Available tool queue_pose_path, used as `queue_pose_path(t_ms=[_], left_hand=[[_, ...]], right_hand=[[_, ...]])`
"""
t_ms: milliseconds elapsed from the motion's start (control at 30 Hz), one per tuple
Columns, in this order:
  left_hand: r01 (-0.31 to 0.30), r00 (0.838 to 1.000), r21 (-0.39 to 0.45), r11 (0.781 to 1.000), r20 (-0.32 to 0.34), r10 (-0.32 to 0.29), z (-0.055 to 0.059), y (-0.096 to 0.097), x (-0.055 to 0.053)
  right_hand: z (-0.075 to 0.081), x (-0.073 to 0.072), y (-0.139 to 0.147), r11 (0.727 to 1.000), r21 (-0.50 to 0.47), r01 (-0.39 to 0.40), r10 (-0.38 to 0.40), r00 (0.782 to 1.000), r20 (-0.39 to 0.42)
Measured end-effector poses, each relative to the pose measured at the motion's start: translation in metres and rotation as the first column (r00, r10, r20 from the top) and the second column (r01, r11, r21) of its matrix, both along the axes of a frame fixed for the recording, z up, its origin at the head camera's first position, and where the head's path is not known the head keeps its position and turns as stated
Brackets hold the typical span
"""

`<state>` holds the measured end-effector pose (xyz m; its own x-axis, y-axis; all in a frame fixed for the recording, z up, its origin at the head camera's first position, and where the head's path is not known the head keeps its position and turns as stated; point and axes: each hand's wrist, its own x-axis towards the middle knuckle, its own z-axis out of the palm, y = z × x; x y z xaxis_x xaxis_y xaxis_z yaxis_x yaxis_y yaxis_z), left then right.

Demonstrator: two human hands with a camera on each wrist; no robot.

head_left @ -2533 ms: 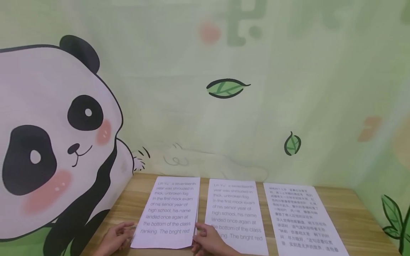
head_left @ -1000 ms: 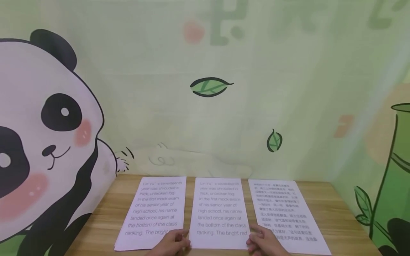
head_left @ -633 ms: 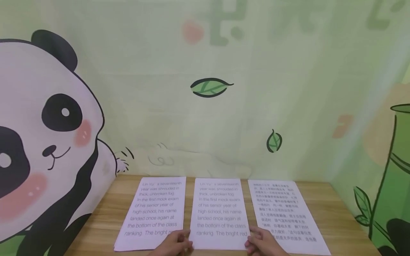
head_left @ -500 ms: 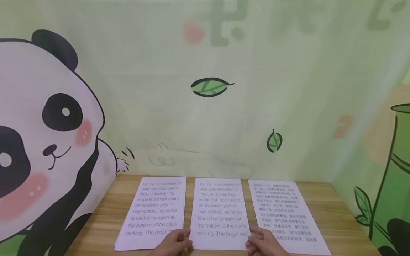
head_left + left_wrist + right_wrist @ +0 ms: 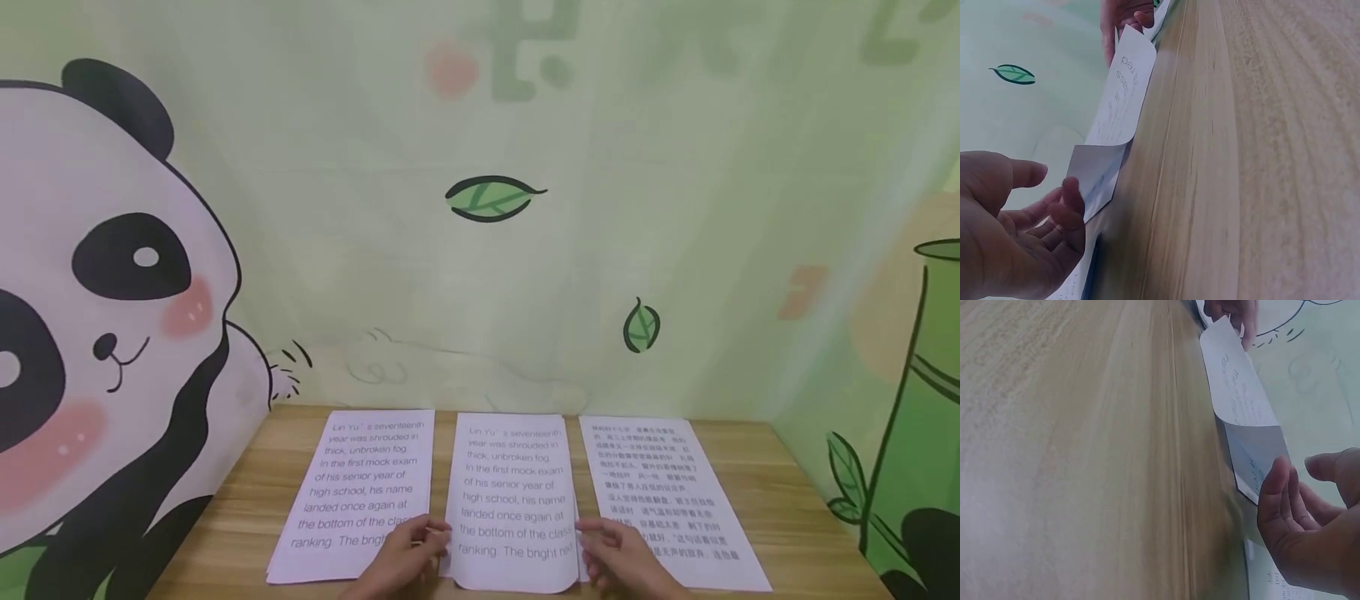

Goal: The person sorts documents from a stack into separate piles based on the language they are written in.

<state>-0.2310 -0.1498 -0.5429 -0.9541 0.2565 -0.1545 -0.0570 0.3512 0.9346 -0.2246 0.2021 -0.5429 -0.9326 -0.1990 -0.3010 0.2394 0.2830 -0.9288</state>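
Three sets of printed paper lie in a row on the wooden table (image 5: 240,517). My hands are at the near sides of the middle one. Its top sheet of paper (image 5: 513,492), with large English print, has its near end raised and bowed, corners curling. A lower sheet (image 5: 1247,492) shows beneath it in the right wrist view. My left hand (image 5: 408,554) holds the left edge of the raised sheet, thumb and fingers bent about it. At the opposite edge my right hand (image 5: 622,554) holds it the same way. The exact finger contact is partly hidden.
On the left lies an English-printed paper stack (image 5: 352,492), its lower right corner covered by my left hand. A Chinese-printed sheet (image 5: 667,492) lies on the right, partly under my right hand. Behind the table hangs a green backdrop (image 5: 360,250) with a panda and leaves.
Both hands went from the left stack to the middle one. Within the last half second the near end of the middle top sheet has risen from lying flat.
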Motion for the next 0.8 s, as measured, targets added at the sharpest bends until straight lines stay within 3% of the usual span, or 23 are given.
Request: queue_pose_path(t_ms=[267, 533, 800], left_hand=[[0.027, 0.998, 0.049, 0.998, 0.058, -0.030, -0.008, 0.002, -0.003], [0.056, 0.994, 0.089, 0.994, 0.090, -0.064, -0.008, 0.000, -0.001], [0.132, 0.972, 0.053, 0.990, 0.188, -0.140, -0.005, -0.002, -0.001]], right_hand=[[-0.007, 0.002, 0.001, 0.993, -0.116, -0.009, 0.017, 0.998, 0.065], [-0.012, -0.002, -0.001, 0.998, -0.063, 0.015, -0.009, 0.995, 0.100], [-0.014, -0.005, -0.002, 0.996, -0.056, -0.066, 0.072, 0.991, 0.114]])
